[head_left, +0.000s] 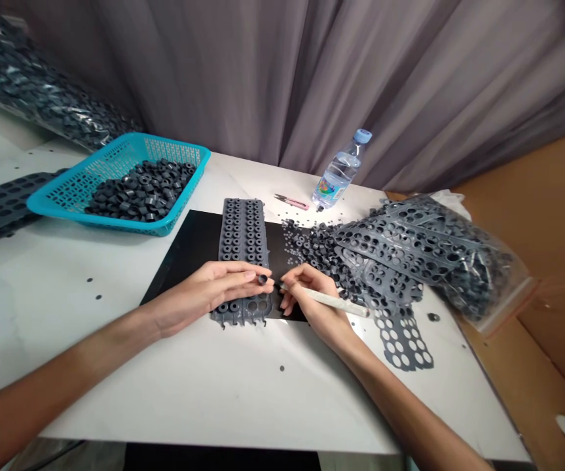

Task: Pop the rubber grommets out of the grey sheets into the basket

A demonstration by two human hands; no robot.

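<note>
A grey rubber sheet [243,235] studded with rows of small rings lies on a black mat [191,252] in the middle of the white table. My left hand [211,291] rests on the sheet's near end, its fingertips pinching one small dark ring [262,279]. My right hand [311,294] sits just to the right, fingers closed around a thin pale stick-like tool [334,301] whose tip points at the ring.
A blue basket [90,173] of loose dark rings stands at the left. Emptied perforated sheets [402,340] and a clear bag [459,261] of them lie at right. A water bottle [341,171] and pink snips [292,201] sit behind. Loose rings [306,239] lie scattered.
</note>
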